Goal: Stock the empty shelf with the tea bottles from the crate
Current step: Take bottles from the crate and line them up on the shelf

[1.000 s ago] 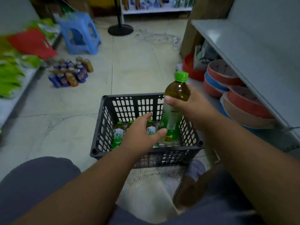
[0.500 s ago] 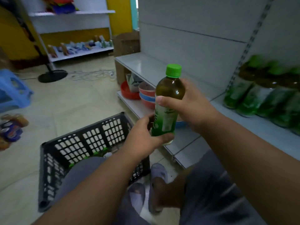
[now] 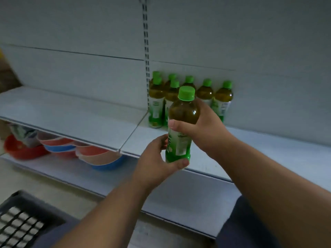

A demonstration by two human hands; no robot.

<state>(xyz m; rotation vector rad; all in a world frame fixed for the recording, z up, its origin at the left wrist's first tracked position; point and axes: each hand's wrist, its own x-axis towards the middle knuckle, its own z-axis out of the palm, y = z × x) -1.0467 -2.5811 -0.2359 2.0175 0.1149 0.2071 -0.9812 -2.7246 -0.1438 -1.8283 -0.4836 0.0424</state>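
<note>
Above shelf (image 3: 268,153) front: right hand (image 3: 206,127), left hand (image 3: 155,165) both grasping upright tea bottle (image 3: 180,129).

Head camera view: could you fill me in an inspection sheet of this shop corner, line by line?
Surface: pale shelf, mostly bare; a row of bottles stands at its back.
Job's things: held tea bottle, upright, green cap on; stocked tea bottles against the back panel, at least seven visible; dark crate at lower left, contents not visible.
Clutter: stacked red and blue basins on the lower shelf.
Hands: right hand wraps the held bottle's middle; left hand cups its base.
Cables: nothing seen.
Surroundings: slotted upright rail on the back panel; floor at lower left.
</note>
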